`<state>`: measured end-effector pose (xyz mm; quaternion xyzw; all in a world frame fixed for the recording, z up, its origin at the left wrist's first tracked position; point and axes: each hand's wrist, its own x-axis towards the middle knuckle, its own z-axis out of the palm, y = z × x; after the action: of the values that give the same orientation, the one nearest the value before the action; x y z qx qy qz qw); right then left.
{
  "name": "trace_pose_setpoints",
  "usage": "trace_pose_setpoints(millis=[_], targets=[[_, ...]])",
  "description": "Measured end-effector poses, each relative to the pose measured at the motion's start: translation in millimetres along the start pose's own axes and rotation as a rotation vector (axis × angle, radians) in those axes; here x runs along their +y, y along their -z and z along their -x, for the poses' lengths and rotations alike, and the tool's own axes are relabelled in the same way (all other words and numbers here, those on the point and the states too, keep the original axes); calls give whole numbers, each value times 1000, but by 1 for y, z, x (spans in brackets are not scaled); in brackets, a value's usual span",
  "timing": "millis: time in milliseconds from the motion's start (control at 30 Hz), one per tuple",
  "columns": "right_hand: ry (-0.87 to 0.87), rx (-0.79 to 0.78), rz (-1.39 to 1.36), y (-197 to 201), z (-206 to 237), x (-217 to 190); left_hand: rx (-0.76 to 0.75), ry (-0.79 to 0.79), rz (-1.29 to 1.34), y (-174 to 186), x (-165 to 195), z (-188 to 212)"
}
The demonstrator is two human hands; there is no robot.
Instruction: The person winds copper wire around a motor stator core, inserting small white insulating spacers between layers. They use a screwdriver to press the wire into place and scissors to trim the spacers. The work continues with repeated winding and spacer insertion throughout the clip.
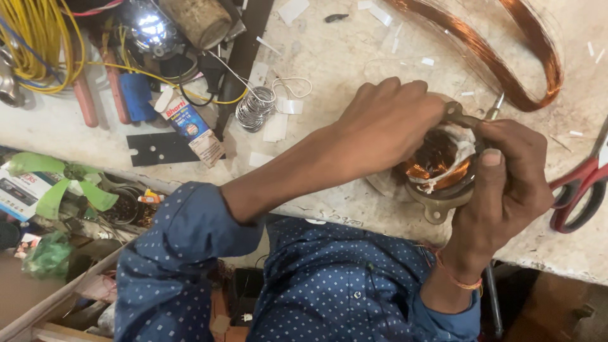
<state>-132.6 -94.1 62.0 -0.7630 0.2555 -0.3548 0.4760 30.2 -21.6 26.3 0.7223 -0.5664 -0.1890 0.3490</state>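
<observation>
A round metal motor stator point(441, 166) with copper windings and white insulating paper sits at the near edge of the stone workbench point(354, 44). My left hand point(385, 126) curls over its left and top side, fingers pressing into the windings. My right hand point(506, 183) grips the stator's right rim, thumb laid along the edge. A thin metal tool point(496, 105) pokes out behind the stator, between the two hands; which hand holds it is hidden.
A big loop of copper wire point(506, 63) lies at the back right. Red-handled scissors point(579, 190) rest at the right. A coil of solder wire point(255, 109), a small box point(189, 126), a black metal plate point(159, 148), yellow cable point(38, 38) and pliers clutter the left.
</observation>
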Motion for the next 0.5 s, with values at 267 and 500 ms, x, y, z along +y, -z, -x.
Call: trace_pose_setpoints(millis=[267, 500], targets=[[-1, -5, -9, -1, -1, -2, -89, 32, -10, -6, -3, -1], [11, 7, -1, -3, 1, 2, 115, -130, 199, -28, -22, -10]])
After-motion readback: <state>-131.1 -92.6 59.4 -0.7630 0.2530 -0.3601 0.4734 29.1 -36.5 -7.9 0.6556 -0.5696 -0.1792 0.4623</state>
